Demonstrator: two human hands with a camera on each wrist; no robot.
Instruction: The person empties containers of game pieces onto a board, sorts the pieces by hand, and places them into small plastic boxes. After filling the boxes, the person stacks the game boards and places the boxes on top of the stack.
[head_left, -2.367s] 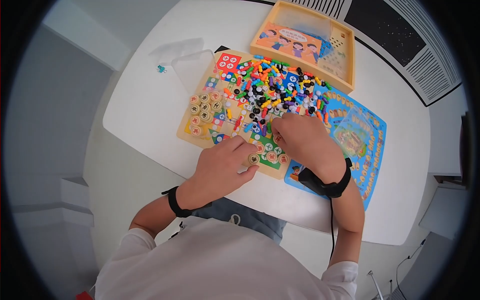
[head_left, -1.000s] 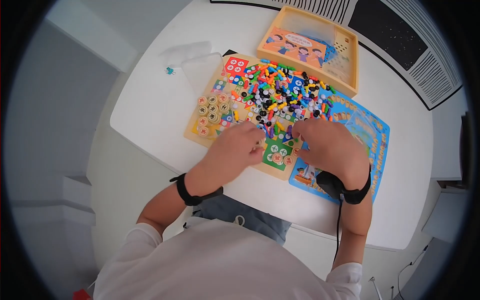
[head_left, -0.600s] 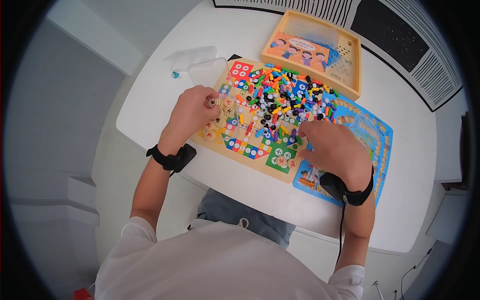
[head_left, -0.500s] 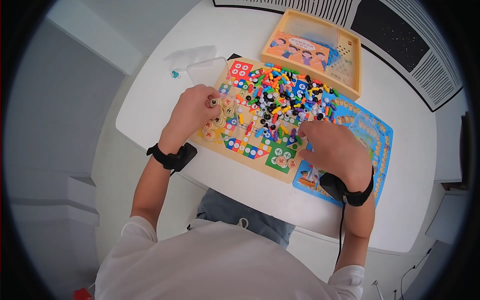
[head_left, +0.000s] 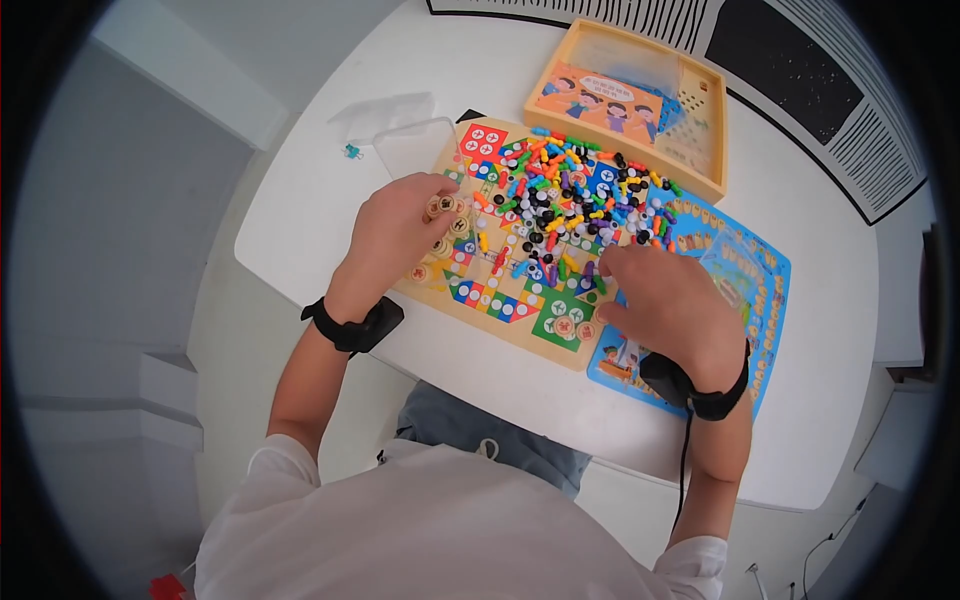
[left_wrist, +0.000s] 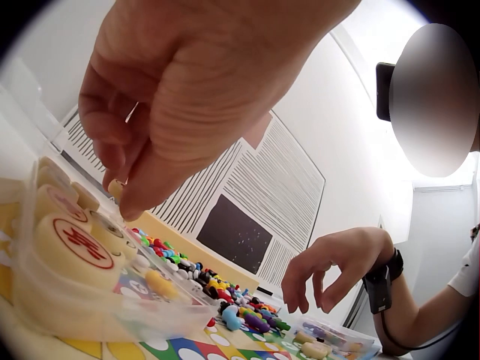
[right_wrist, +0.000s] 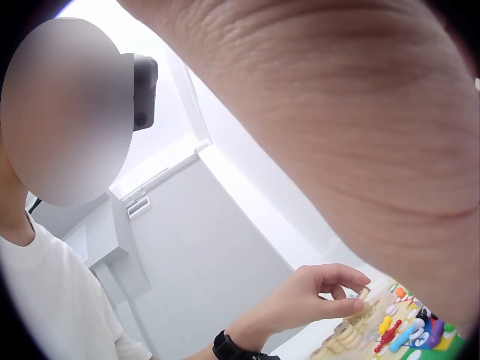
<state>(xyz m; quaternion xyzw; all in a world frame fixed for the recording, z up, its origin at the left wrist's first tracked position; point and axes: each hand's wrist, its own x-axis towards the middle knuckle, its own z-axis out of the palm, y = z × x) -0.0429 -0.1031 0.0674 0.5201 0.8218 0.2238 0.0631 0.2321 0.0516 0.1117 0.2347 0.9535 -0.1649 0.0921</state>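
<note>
Over the clear plastic tray (left_wrist: 142, 324), at the left of the game board, the left hand (head_left: 392, 228) pinches a round wooden disc (left_wrist: 116, 189) between thumb and fingers. Wooden discs with red or dark characters (left_wrist: 77, 244) are stacked inside the tray. The right hand (head_left: 680, 305) hovers at the board's right edge with fingers bent loosely and nothing visible in them. Two flat discs (head_left: 565, 328) lie on the green corner by it, with another partly hidden under its thumb. In the right wrist view the left hand (right_wrist: 304, 304) shows beside the stacked discs.
Colourful pegs and black and white pieces (head_left: 560, 195) are heaped on the board (head_left: 480, 318). A blue illustrated sheet (head_left: 770, 300) lies to the right, a wooden box (head_left: 715, 130) behind. A clear lid (head_left: 415, 140) and teal clip (head_left: 352, 152) are at the back left.
The left hand has gone from the board's near middle to the tray at the left, carrying a disc, and lately shifted slightly right. The right hand has drawn back a little rightward, then stayed nearly still.
</note>
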